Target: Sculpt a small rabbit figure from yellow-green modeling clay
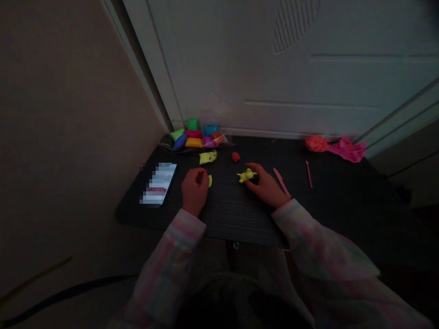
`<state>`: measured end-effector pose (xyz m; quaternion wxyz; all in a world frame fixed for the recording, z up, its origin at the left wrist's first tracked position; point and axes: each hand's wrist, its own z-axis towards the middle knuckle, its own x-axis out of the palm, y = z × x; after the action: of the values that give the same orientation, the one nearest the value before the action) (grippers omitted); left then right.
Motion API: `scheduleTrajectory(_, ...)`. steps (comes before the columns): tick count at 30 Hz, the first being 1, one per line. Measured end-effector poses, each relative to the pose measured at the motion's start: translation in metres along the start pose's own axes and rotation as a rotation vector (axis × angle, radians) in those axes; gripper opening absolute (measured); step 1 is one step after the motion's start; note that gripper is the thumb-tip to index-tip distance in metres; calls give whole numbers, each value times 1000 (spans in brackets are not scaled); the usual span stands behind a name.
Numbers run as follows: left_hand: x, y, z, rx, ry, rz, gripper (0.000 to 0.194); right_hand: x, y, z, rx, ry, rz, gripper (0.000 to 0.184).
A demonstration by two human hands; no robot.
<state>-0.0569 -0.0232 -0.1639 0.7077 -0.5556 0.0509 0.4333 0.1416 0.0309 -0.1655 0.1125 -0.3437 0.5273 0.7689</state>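
Between the thumb and fingers of my right hand is a small yellow clay figure with thin limbs, held just above the dark table. My left hand is curled with its fingertips drawn together, and what they hold, if anything, is hidden. A yellow piece shows at the right edge of that hand; I cannot tell whether it is held or lies on the table. Beyond the hands are a red clay lump and an opened yellow clay packet.
A clear bag of several coloured clay packets lies at the back left. On the left is a lit phone. To the right are a pink plastic knife, a thin pink tool and crumpled orange-and-pink material. A white door stands behind the table.
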Motion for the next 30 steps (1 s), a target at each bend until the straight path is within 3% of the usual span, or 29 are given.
scheduleTrajectory(7,2,2,0,84,135,147,12,0,2,3,-15,36,-13,52)
scheduleTrajectory(19,3,5,0,87,150,216,18,0,1,2,-20,42,38,49)
scheduleTrajectory(25,3,3,0,111,214,233,40,1,-4,3,23,-35,77,46)
scheduleTrajectory(30,4,6,0,89,264,168,34,2,-8,6,74,-149,66,39)
